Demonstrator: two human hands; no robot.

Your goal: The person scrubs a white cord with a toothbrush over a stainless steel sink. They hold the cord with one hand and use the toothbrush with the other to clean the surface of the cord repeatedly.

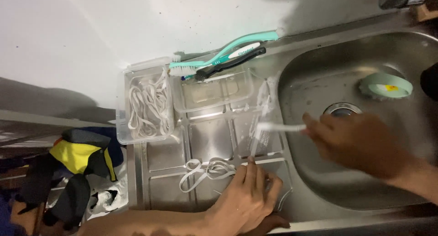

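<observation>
My right hand (358,142) reaches in from the right over the sink rim and grips a white toothbrush (278,126) by its handle, brush end blurred and pointing left. My left hand (248,197) presses flat on a clear plastic tray (264,140) lying on the steel drainboard (166,156). A small heap of white elastic bands (205,168) lies on the drainboard just left of my left hand's fingers.
A clear tub (122,106) holds more white bands at the back left. Beside it a second clear tub (214,95) carries three toothbrushes (223,60), teal and black, against the white wall. The steel sink basin (319,81) holds a pale green round lid (388,86) near the drain (341,109). Dark and yellow cloth (80,158) lies at the left.
</observation>
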